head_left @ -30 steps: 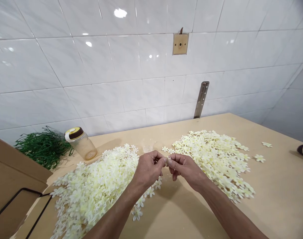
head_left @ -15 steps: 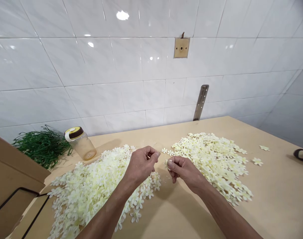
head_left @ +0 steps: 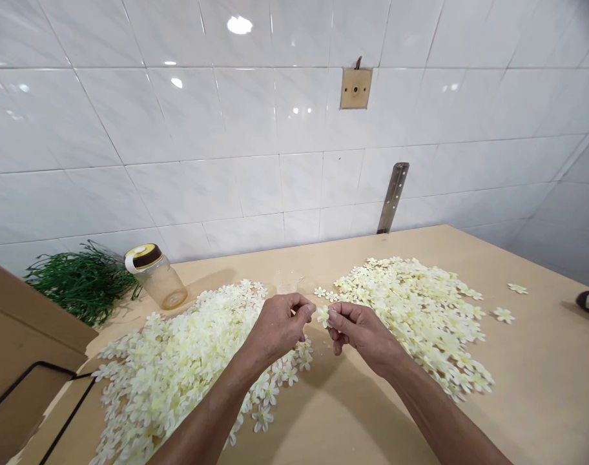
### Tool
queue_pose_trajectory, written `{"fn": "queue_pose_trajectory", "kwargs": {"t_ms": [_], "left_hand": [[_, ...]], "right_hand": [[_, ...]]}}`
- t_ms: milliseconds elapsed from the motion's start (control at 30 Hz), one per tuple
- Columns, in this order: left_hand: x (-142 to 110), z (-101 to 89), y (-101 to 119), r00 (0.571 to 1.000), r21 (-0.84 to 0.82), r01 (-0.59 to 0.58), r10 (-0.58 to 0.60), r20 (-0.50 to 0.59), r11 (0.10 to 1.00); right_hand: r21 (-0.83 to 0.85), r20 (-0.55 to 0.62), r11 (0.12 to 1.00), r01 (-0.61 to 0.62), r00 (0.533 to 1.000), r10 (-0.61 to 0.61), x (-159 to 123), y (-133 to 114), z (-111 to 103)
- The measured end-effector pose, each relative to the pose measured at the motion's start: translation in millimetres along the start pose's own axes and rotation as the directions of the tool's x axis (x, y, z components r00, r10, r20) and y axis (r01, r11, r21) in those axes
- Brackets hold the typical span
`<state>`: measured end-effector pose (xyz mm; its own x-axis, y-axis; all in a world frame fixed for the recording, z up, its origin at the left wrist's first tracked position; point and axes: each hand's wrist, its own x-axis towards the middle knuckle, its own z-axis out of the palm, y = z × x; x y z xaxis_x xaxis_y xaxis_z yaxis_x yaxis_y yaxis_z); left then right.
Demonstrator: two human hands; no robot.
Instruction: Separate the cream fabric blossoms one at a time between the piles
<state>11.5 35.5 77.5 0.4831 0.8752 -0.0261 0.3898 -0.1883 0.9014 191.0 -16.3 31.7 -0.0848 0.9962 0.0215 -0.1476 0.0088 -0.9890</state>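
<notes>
Both hands hover over the tan table point(head_left: 531, 387), between two heaps of small cream fabric flowers. My right hand point(head_left: 360, 329) pinches one small cream flower point(head_left: 322, 315) between thumb and forefinger. My left hand point(head_left: 279, 325) is closed in a pinch right beside it, fingertips almost touching the flower; what it holds is too small to make out. The left flower heap point(head_left: 178, 368) lies under my left forearm. The right flower heap point(head_left: 420, 316) spreads out behind my right hand.
A clear jar with a brown and yellow lid point(head_left: 155, 276) leans near the wall, beside a bunch of green plastic stems point(head_left: 79, 284). A cardboard box point(head_left: 23, 361) stands at the left edge. Stray flowers point(head_left: 504, 315) lie at the right. White tiled wall behind.
The hands, touching a second ago, drew slightly apart and have come close again. A cream flower now shows plainly at my right fingertips.
</notes>
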Motion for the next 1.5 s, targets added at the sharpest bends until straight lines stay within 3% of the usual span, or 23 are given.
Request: {"fn": "queue_pose_trajectory", "kwargs": {"t_ms": [267,500,733,1033,1500], "left_hand": [[-1,-2.5,1,1.0,0.002,-0.009,0.009,-0.023,1.0],[-4,3.8,6,0.996,-0.132,-0.033,0.044,0.081,0.991],[-4,3.6,5,0.998,-0.213,-0.061,0.064,0.009,0.975],[-3,6.8,6,0.991,-0.331,-0.008,0.053,0.127,0.943],[-2,2.4,9,0.997,-0.392,0.006,0.024,0.073,0.92]], "right_hand": [[0.029,-0.052,1.0,0.005,0.999,-0.003,2,3,-2],[-0.008,-0.04,1.0,0.024,0.999,-0.024,1,0,-1],[-0.022,0.002,0.999,0.032,0.999,-0.032,-1,-1,0],[0.037,-0.015,0.998,0.042,0.999,-0.041,0,1,-2],[0.032,0.052,0.999,0.023,0.998,-0.025,-1,1,-3]]}}
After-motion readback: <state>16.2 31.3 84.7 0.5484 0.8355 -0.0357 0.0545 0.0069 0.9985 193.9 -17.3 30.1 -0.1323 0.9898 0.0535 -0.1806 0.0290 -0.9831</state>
